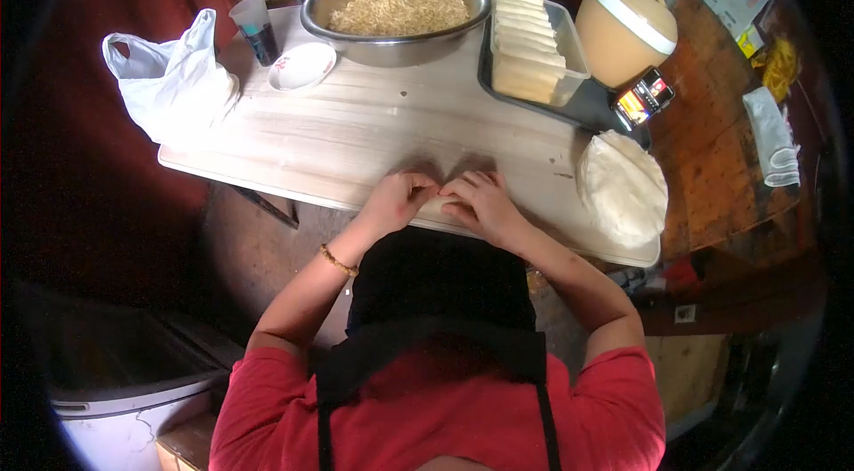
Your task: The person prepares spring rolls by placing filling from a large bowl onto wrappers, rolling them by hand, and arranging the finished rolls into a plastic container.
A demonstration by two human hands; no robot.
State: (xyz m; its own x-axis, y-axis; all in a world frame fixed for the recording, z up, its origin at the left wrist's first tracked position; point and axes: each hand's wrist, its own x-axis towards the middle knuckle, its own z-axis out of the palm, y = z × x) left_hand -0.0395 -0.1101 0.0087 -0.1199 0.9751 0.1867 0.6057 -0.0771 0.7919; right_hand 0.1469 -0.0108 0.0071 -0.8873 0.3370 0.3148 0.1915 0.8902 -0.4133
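Near the table's front edge, my left hand [402,198] and my right hand [483,201] meet with curled fingers over a small pale wrapper [434,209], most of it hidden under them. To the right lies a stack of round, thin wrappers [623,188]. Pale rolled pieces [527,48] stand in a row in a clear plastic container [574,53] on a dark tray [569,113]. A steel bowl [391,51] at the back holds a shredded pale filling [400,8].
A white plastic bag [169,80], a cup of dark liquid [258,31] and a small white dish [302,66] are at the left. At the right are a beige lidded jug [625,31], a lit phone [642,99] and a folded cloth [772,137].
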